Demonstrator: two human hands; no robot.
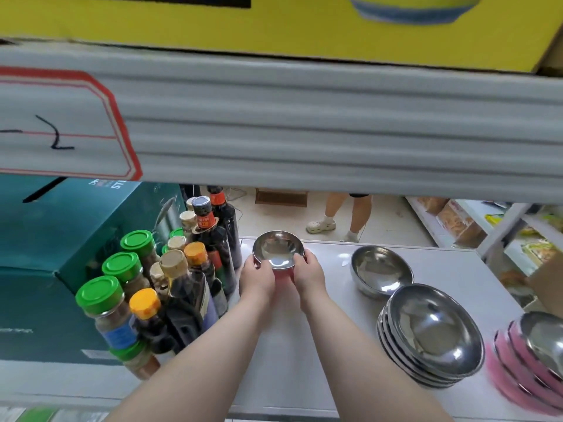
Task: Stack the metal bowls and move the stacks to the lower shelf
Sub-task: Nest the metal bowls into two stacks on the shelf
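Beside the crowded sauce bottles (195,269), the left hand (257,277) and right hand (307,274) together gripped a small metal bowl (277,249), perhaps a short stack, at the shelf's (329,300) left end. Rightward stood a single bowl (380,271), a steel stack (432,336) and a pink-sided stack (533,360), cut off. It looked mid-placement; next came releasing it squarely. How many bowls they held, I couldn't tell.

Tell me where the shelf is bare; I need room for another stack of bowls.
Bare white shelf lies between the small bowl in both hands and the single steel bowl, and nearer, between the forearms and the stacked steel bowls. The bottles crowd the left.
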